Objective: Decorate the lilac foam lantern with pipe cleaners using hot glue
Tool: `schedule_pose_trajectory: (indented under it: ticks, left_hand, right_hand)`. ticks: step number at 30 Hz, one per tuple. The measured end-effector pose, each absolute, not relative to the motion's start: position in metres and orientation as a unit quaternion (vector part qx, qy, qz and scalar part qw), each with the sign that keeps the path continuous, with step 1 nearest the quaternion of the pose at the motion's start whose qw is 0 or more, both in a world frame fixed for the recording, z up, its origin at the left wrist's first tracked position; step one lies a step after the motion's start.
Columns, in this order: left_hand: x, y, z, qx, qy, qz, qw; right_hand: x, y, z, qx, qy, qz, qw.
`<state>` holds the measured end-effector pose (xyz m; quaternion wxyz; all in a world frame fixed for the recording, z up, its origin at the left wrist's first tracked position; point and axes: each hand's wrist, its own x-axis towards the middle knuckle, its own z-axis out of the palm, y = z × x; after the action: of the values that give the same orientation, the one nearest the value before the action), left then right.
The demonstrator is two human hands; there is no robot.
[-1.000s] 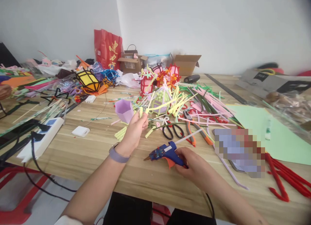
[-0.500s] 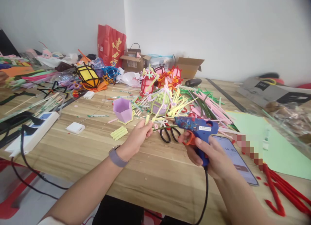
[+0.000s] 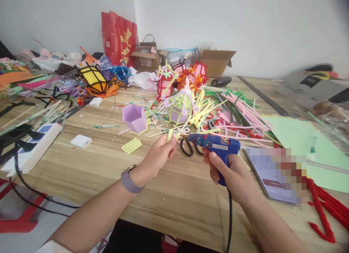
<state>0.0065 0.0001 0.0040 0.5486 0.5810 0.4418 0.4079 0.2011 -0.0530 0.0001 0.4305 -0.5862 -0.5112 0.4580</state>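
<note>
My left hand (image 3: pixel 156 154) pinches a small piece of twisted yellow pipe cleaner (image 3: pixel 170 135) above the table. My right hand (image 3: pixel 231 173) is wrapped round the handle of a blue glue gun (image 3: pixel 214 144), its nozzle pointing left, at or very near the yellow piece. Left of my left hand lies a flat yellow twisted panel (image 3: pixel 132 146), and behind it a purple hexagonal cup (image 3: pixel 134 119) with a yellow-edged base. A purple and yellow lantern (image 3: pixel 180 109) stands beyond my hands. Black-handled scissors (image 3: pixel 187 148) lie between them, partly hidden.
Pink, green and yellow pipe cleaners (image 3: pixel 241 113) lie at the back right. A phone (image 3: pixel 268 176) and green sheet (image 3: pixel 297 136) are on the right. At left are a power strip (image 3: pixel 40 143), a white adapter (image 3: pixel 81 141) and a yellow-black lantern (image 3: pixel 93 78).
The glue gun has turned more level and moved left, bringing its nozzle to the yellow piece in my left hand. The view has shifted slightly.
</note>
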Motion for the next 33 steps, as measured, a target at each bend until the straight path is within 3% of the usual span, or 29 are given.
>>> schedule_pose_trajectory:
  ticks: [33]
  left_hand:
    - [0.0070, -0.0020, -0.0009, 0.583, 0.455, 0.389, 0.550]
  right_hand:
    - [0.1977, -0.0519, 0.0014, -0.605, -0.503, 0.452, 0.420]
